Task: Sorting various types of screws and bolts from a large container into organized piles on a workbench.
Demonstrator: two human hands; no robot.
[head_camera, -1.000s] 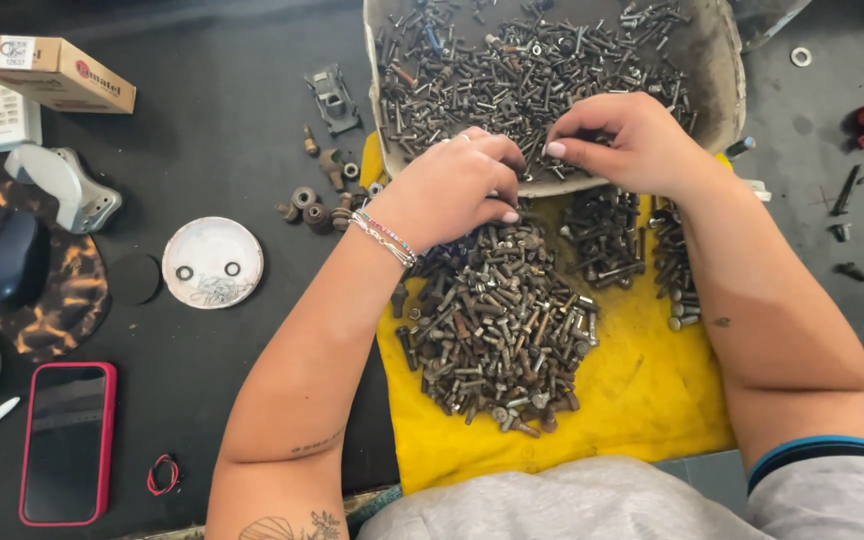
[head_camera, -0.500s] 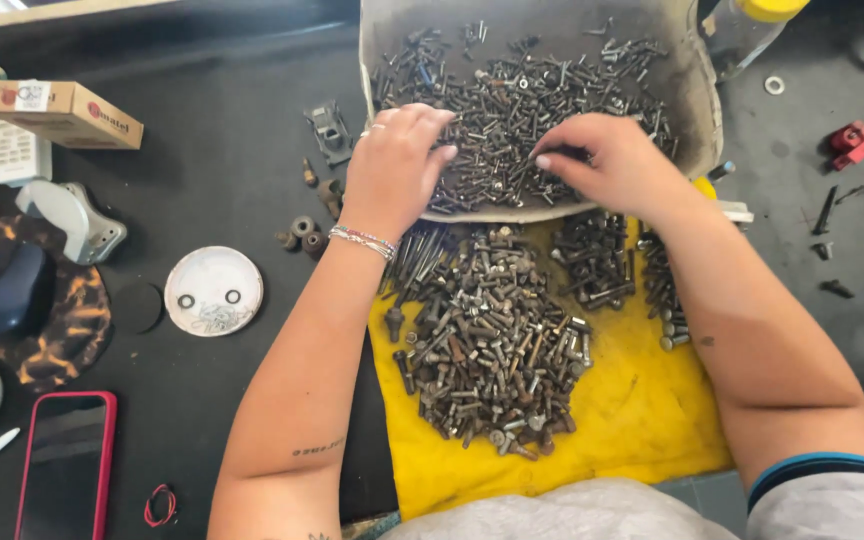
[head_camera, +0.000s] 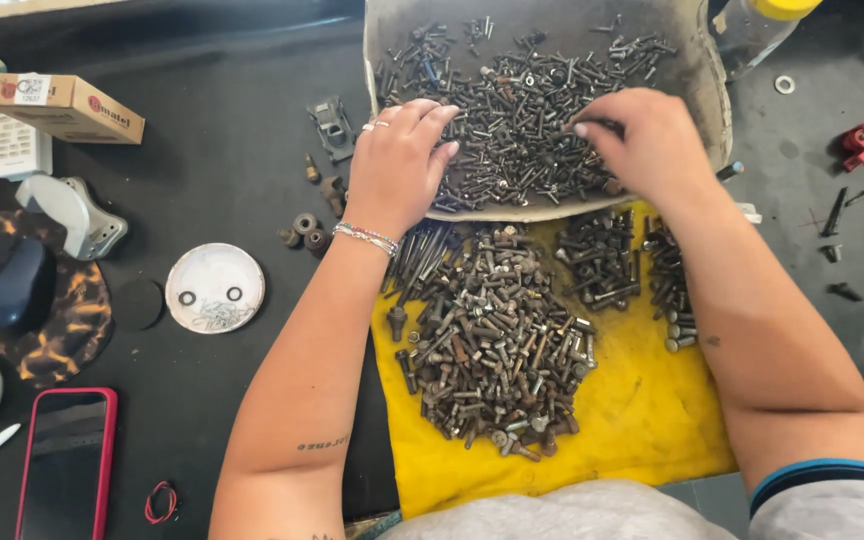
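Both hands have pushed further up into the tray (head_camera: pixel 707 90) since a moment ago; earlier they sat at its near rim, and now they lie well inside it, on the loose bolts (head_camera: pixel 522 110) at the upper middle of the frame. The left hand (head_camera: pixel 397 165) rests flat on the left part of that heap, fingers spread and slack, gripping nothing I can see; rings show on two fingers and a bracelet on the wrist. The right hand (head_camera: pixel 642 140) sits on the right part of the heap, knuckles up, its fingertips curled down and pinched among the bolts. Whether it has one caught between them I cannot tell, since the hand itself hides the tips.

Below the tray, in the centre of the frame, a yellow cloth (head_camera: pixel 642 420) carries sorted piles: a big pile (head_camera: pixel 492 350) between the two forearms, and smaller piles (head_camera: pixel 602 260) just under the right wrist.

At the left, on the dark table (head_camera: pixel 212 140), lie a white lid (head_camera: pixel 215 287), a red phone (head_camera: pixel 67 460) at the lower left and a cardboard box (head_camera: pixel 62 105) at the upper left.
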